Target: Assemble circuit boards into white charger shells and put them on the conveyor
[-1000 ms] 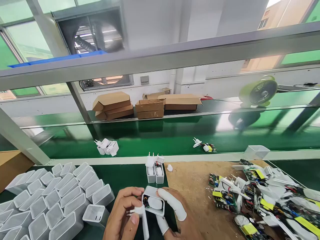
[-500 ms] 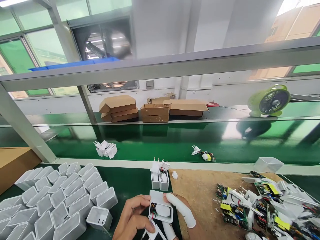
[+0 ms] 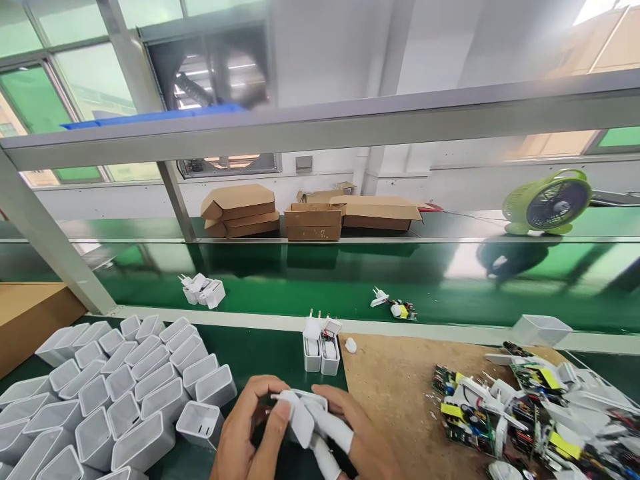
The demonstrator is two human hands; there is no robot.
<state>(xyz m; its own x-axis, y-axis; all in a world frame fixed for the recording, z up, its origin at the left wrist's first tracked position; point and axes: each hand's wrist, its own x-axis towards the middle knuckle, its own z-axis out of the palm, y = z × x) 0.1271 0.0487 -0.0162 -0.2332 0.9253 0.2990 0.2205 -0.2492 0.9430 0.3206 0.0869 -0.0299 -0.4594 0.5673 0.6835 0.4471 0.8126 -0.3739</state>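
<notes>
head view: white plug cap held just in front of a white housing, between both hands

the left hand (image 3: 253,430) grips a white plastic plug cap (image 3: 301,423), thumb pressed to its near side, fingers narrow around it. its prongs point left, and its flat plate slants from upper left to lower right. the right hand (image 3: 369,440), with white finger covers (image 3: 336,430), is closed around a white box-shaped plastic housing (image 3: 316,400), mostly hidden behind the cap. the relation that counts: the cap lies on the near side of the housing, the left hand being the one on it; whether the two touch, i cannot tell. beyond the fingers, two upright white housings with parts inside (image 3: 313,361) stand near on the green tabletop (image 3: 265,350).
</notes>
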